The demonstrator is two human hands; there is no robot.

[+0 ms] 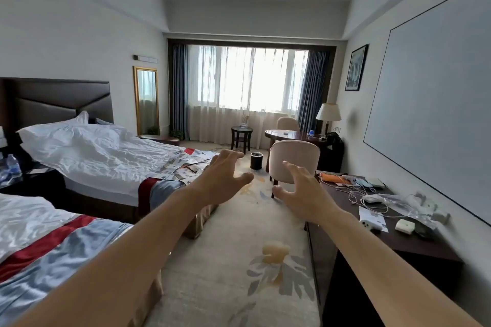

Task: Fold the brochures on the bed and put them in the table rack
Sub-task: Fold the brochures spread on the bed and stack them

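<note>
While both my arms reach out over the carpet [231,268], nothing is held. Far bed [106,156] on my left has white rumpled covers; brochures [183,167] lie scattered flat across its foot end, by the red runner. Desk [414,241] on my right carries cables, chargers, small white boxes. Can't pick out a rack from here. Beige chair [295,162] stands beyond my hands. Left hand [223,178]: fingers spread, slightly curved, in the air near the brochures, not touching. Right hand [305,191]: same, spread, empty, beside the desk corner.
</note>
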